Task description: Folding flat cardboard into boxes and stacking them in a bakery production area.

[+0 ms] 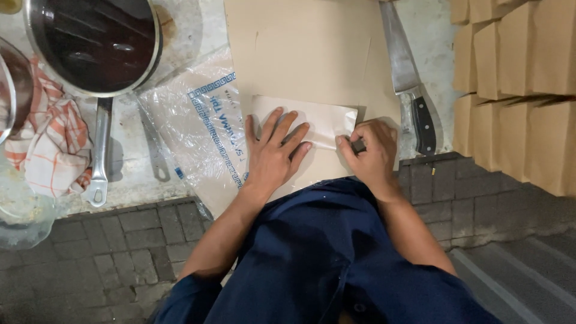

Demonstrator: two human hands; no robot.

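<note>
a person sits at a stone ledge and looks down at a folded paper (327, 123). the paper lies flat on a big brown sheet (306, 54), right in front of the body, and its long side runs from left to right. the left hand (273, 153) is open, with fingers spread, and it presses flat on the left part of the paper. the right hand (372, 150) is curled up at the right edge of the paper and pinches a small dark thing (358, 145); i cannot tell what that thing is. both hands touch the paper, one on each end. a big knife (408, 78) lies just to the right of the brown sheet. a pan (96, 42) and a checked cloth (51, 147) sit well off to the left, past a clear plastic bag (192, 126).
</note>
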